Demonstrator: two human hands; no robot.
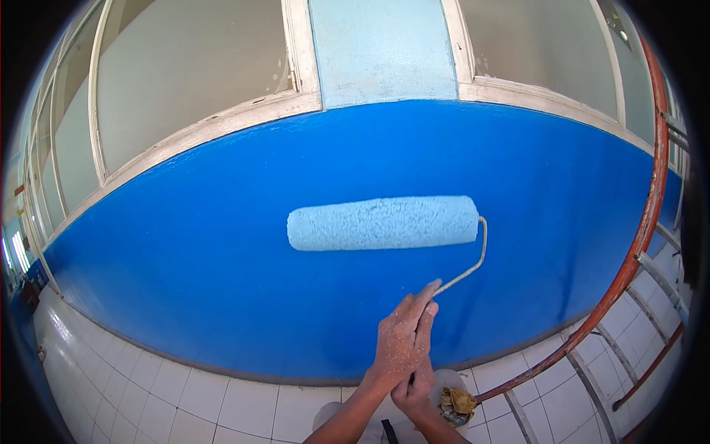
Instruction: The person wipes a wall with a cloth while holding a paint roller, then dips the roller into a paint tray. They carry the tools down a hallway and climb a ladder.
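A paint roller has a wide, fluffy sleeve (382,223) coated in light blue, held level in front of the blue wall (222,259). From the sleeve's right end, a bent wire frame (473,268) runs down to my hands. My left hand (403,329), speckled with pale paint, is wrapped round the grip just below the wire. Lower down, my right hand (416,386) closes round the lower part of the handle, close beneath the left. The grip itself is mostly hidden by my fingers.
A ladder with a rusty red rail (642,251) leans along the right side. White-framed windows (214,122) flank a light blue wall panel (384,52) above. A crumpled brown rag (458,403) is by the ladder's lower end. White tiles (237,396) cover the floor.
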